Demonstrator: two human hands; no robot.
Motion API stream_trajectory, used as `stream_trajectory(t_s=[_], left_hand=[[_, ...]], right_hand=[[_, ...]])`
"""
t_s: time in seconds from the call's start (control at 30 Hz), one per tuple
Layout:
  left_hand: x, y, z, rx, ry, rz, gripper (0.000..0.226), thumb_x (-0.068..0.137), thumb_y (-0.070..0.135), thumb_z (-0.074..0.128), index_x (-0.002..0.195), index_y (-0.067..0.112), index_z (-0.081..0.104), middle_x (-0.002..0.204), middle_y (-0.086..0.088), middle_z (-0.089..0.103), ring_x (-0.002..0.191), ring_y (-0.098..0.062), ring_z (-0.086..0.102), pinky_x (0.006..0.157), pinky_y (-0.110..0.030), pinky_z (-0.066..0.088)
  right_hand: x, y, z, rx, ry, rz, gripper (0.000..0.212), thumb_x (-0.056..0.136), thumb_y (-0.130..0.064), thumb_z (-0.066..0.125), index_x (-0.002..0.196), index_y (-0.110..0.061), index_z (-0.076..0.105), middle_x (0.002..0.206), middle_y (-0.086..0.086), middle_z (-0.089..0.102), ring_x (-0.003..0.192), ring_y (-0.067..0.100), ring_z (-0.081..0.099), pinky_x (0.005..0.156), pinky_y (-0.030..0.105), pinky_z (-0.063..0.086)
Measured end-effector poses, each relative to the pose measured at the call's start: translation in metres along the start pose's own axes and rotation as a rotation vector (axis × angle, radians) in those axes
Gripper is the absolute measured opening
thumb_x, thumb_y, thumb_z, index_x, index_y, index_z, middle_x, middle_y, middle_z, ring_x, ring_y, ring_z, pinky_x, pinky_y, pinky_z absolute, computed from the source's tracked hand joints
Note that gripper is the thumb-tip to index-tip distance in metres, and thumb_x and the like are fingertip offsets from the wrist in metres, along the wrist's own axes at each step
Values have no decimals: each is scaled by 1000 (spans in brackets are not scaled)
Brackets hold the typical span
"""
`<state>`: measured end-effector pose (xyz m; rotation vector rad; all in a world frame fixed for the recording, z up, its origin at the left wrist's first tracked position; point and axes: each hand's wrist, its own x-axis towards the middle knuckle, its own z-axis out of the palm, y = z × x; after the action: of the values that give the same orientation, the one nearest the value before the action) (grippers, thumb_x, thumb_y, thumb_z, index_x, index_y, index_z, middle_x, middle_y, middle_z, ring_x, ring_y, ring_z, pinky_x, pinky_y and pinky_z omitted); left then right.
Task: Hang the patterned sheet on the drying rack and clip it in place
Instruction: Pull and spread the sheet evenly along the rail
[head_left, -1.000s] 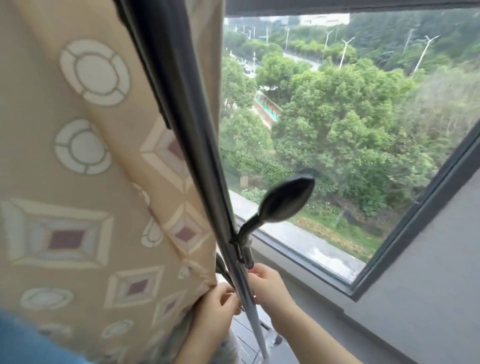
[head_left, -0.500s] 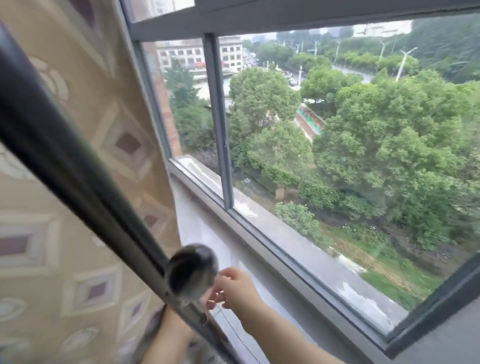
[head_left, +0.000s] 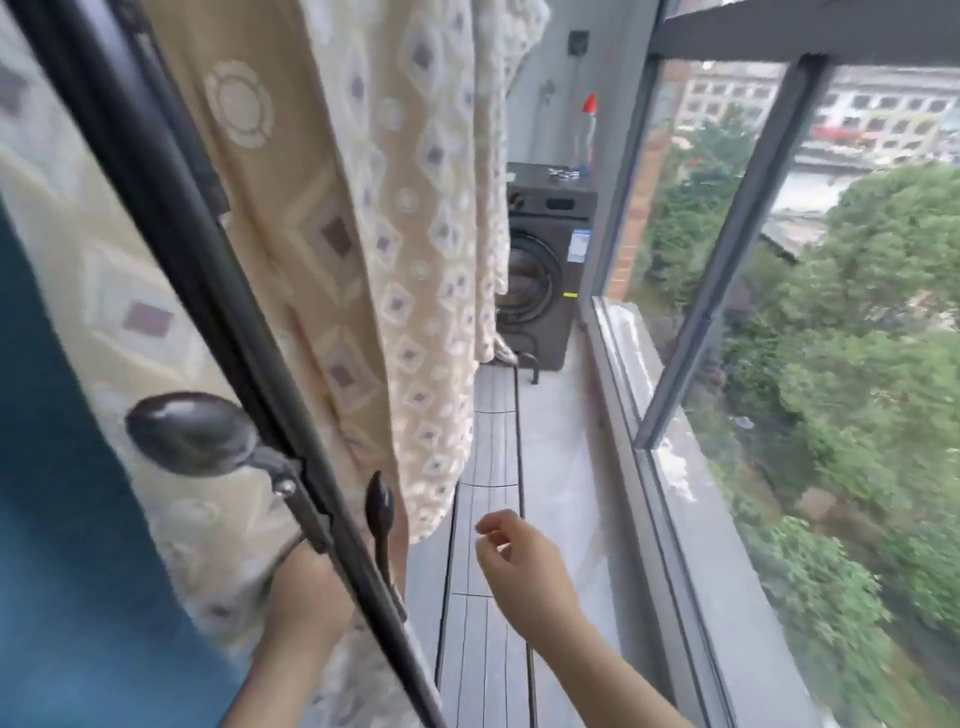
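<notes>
Patterned sheet (head_left: 332, 218) draped on rack bar (head_left: 176, 218), left, long axis near-far. Your L hand (head_left: 306, 597) nearer, behind bar, fingers hidden: can't tell. R hand (head_left: 524, 564) right of sheet, loosely curled, empty.

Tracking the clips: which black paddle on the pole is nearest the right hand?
The slim, edge-on paddle on the pole's window side, beside the right hand; the broad glossy paddle lies farther left, in front of the patterned sheet.
</notes>
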<state>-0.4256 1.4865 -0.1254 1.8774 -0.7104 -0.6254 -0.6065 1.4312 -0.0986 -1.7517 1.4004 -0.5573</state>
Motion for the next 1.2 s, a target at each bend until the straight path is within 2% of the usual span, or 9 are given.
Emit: stream_trajectory(t_s=[0.1, 0.27, 0.4, 0.5, 0.57, 0.67, 0.8, 0.93, 1.2], left_hand=[[-26, 22, -26, 126, 271, 110, 16, 80, 22, 64, 87, 9, 58, 71, 3, 52, 72, -24, 52, 65, -34, 38], [-22, 18, -52, 44, 669, 161, 103, 46, 40, 80, 134, 20, 30, 134, -18, 36, 126, -36, 32, 103, -50, 30], [2, 24, -76, 22, 658, 80, 125, 42, 47, 79, 145, 26, 12, 149, -11, 21, 134, -31, 30, 107, -47, 26], [4, 44, -79, -195, 335, 43, 99, 61, 7, 84, 140, 24, 26, 123, -3, 52, 107, -20, 53, 89, -31, 40], [-3, 48, -73, -118, 231, -11, 51, 55, 19, 76, 103, 21, 57, 87, 5, 62, 84, -17, 56, 73, -27, 41], [-22, 39, -61, -108, 216, -81, 11, 60, 19, 69, 60, 16, 59, 49, 7, 60, 67, -17, 55, 59, -28, 41], [-51, 44, -33, -58, 211, -143, 10, 57, 16, 63, 53, 12, 54, 51, 0, 54, 56, -14, 51, 56, -25, 41], [-76, 49, -15, -39, 288, -91, 24, 77, 12, 71, 59, 13, 55, 44, 11, 51, 53, -9, 46, 42, -13, 35], [-129, 35, -10, 25, 526, -43, 14, 86, 23, 65, 89, 9, 61, 72, -6, 60, 74, -24, 56, 63, -27, 34]], right_hand=[[1, -14, 8, 35, -38, -96, 20, 92, -27, 48, 111, -29, 56, 99, -10, 57, 72, 0, 51, 66, 19, 41], [6, -45, 29, 213, -213, -215, 67, 74, -47, 65, 133, -35, 38, 128, -13, 45, 113, 9, 48, 97, 29, 43], [20, -68, 47, 192, -274, -389, 91, 72, -44, 75, 144, -36, 21, 134, -13, 32, 131, 11, 34, 112, 37, 31], [31, -83, 64, 208, -247, -518, 77, 69, -42, 74, 133, -44, 31, 137, -6, 42, 127, 18, 42, 104, 46, 39], [35, -87, 70, 184, -281, -541, 82, 67, -51, 72, 137, -38, 33, 139, -4, 42, 129, 17, 42, 104, 47, 39], [34, -80, 69, 302, -378, -540, 97, 63, -54, 76, 144, -35, 25, 145, -1, 36, 135, 20, 37, 107, 49, 36], [22, -74, 57, 233, -543, -533, 103, 53, -62, 78, 139, -33, 30, 142, 3, 37, 131, 23, 41, 107, 44, 39], [9, -66, 20, 257, -427, -430, 8, 78, -21, 60, 78, -14, 56, 72, -2, 55, 73, 15, 53, 66, 27, 42], [-12, -19, -66, 406, 43, -310, 26, 88, -3, 36, 66, -17, 37, 59, -2, 41, 55, 14, 37, 48, 17, 31]])
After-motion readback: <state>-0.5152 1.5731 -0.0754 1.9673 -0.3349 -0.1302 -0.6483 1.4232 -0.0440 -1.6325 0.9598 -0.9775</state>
